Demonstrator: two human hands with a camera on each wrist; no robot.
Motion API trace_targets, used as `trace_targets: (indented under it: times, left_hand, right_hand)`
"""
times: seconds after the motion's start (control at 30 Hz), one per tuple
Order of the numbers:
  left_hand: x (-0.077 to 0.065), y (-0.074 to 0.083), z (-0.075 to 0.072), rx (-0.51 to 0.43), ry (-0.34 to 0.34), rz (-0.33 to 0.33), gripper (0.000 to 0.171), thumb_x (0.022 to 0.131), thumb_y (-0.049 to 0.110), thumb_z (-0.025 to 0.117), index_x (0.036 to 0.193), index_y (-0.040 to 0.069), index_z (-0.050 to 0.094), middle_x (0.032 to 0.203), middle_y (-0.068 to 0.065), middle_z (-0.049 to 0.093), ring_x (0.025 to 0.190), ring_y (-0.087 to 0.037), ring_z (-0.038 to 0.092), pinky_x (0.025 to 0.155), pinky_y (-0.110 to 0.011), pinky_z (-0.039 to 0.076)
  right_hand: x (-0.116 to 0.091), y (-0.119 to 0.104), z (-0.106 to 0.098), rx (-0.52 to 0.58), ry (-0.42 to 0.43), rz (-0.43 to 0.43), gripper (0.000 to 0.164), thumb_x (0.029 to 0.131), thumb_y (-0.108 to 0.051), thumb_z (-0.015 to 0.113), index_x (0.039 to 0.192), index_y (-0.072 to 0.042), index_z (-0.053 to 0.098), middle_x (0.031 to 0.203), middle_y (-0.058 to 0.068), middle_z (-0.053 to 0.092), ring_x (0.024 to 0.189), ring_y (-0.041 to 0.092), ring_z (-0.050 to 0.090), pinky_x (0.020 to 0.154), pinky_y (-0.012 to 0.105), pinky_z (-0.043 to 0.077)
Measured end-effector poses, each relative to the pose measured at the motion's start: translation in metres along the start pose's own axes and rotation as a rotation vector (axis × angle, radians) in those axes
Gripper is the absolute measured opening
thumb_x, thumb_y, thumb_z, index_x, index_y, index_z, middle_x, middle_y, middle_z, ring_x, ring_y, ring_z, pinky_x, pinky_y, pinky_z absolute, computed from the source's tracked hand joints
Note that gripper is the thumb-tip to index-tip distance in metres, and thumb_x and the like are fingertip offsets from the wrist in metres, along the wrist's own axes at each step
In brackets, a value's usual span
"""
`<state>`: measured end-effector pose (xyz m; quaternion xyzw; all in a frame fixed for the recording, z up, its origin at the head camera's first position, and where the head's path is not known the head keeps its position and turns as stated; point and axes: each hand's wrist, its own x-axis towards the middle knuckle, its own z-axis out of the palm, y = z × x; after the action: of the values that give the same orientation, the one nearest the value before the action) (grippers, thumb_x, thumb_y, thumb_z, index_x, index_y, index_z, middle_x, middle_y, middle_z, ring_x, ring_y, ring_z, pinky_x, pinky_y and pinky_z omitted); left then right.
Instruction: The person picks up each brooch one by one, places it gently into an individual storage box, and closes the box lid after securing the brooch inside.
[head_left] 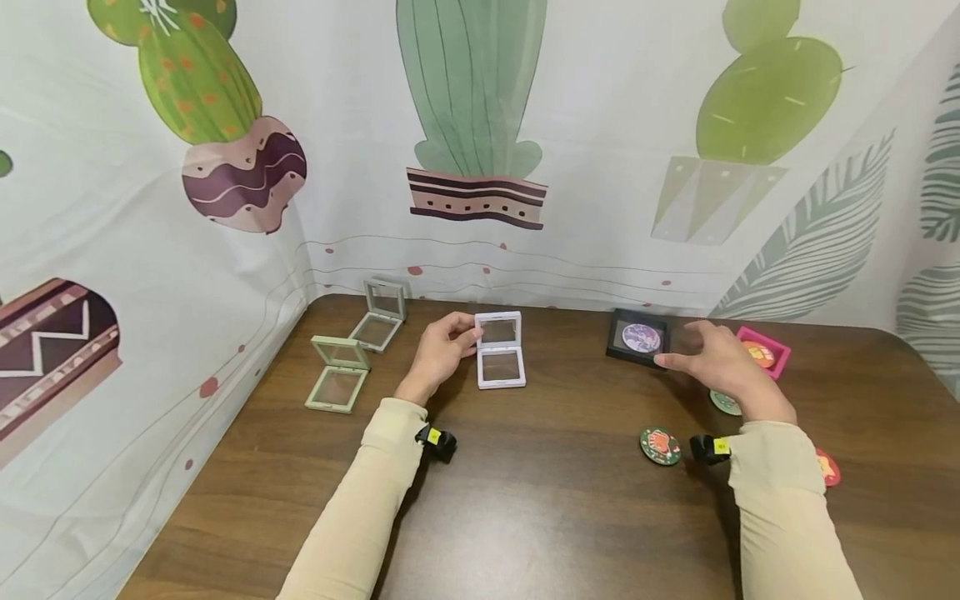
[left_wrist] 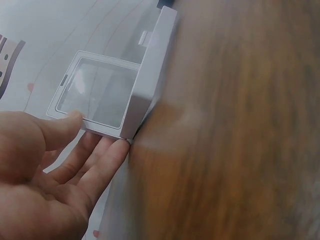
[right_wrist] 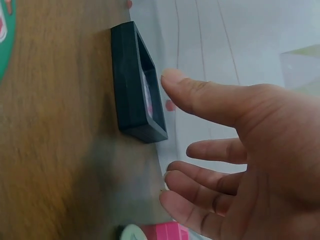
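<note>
A pale lavender hinged display frame [head_left: 501,348] stands unfolded on the table, its lid upright and its clear windows showing. My left hand [head_left: 442,346] pinches the left edge of that lid; in the left wrist view the thumb lies on the front and the fingers are behind it. To the right is a black square box [head_left: 619,353] with a purple patterned disc [head_left: 641,338] inside. Beside its right edge is my right hand [head_left: 720,367], fingers spread and loosely bent. The right wrist view shows a gap between the thumb and the black box [right_wrist: 131,80].
A grey hinged frame [head_left: 366,342] and a green one [head_left: 330,407] stand unfolded at the left. Around the right arm are a pink box [head_left: 782,360] with an orange disc, two green discs [head_left: 660,446] [head_left: 723,402] and a partly hidden red disc [head_left: 829,468]. Cactus-print cloth [head_left: 600,275] hangs behind.
</note>
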<state>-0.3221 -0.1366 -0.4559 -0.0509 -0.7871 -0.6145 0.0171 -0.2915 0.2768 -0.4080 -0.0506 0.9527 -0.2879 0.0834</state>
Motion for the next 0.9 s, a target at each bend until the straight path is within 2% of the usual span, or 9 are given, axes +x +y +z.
trace_targets:
  times: [0.3, 0.53, 0.73, 0.9]
  left_hand:
    - [-0.001, -0.002, -0.001, -0.009, -0.004, -0.008, 0.027, 0.105, 0.003, 0.066, 0.128, -0.011, 0.065, 0.119, -0.022, 0.067, 0.117, -0.037, 0.068, 0.095, -0.038, 0.06]
    - [-0.002, -0.002, 0.0, -0.019, 0.0, -0.003, 0.027, 0.104, 0.003, 0.067, 0.127, -0.011, 0.065, 0.118, -0.022, 0.068, 0.115, -0.035, 0.069, 0.094, -0.038, 0.06]
    - [-0.002, -0.001, 0.0, -0.018, -0.001, -0.004, 0.027, 0.105, 0.003, 0.066, 0.127, -0.011, 0.065, 0.119, -0.023, 0.068, 0.116, -0.035, 0.068, 0.094, -0.037, 0.06]
    - [-0.002, 0.0, 0.0, -0.023, 0.0, -0.011, 0.026, 0.105, 0.003, 0.066, 0.127, -0.011, 0.065, 0.12, -0.023, 0.068, 0.117, -0.036, 0.068, 0.094, -0.037, 0.06]
  right_hand:
    - [-0.018, 0.006, -0.01, -0.033, -0.015, 0.026, 0.093, 0.099, -0.046, 0.074, 0.151, 0.02, 0.033, 0.143, 0.045, 0.047, 0.131, 0.063, 0.044, 0.105, 0.074, 0.039]
    - [-0.021, 0.015, -0.011, -0.058, -0.011, 0.004, 0.084, 0.097, -0.037, 0.078, 0.141, 0.024, 0.041, 0.134, 0.046, 0.053, 0.124, 0.063, 0.051, 0.101, 0.072, 0.043]
    - [-0.023, 0.02, -0.014, -0.089, -0.031, -0.014, 0.081, 0.094, -0.032, 0.082, 0.136, 0.026, 0.046, 0.133, 0.045, 0.055, 0.124, 0.063, 0.051, 0.101, 0.072, 0.044]
    - [-0.025, 0.021, -0.016, -0.126, -0.04, -0.019, 0.077, 0.09, -0.028, 0.086, 0.131, 0.026, 0.051, 0.126, 0.045, 0.059, 0.115, 0.06, 0.057, 0.096, 0.07, 0.048]
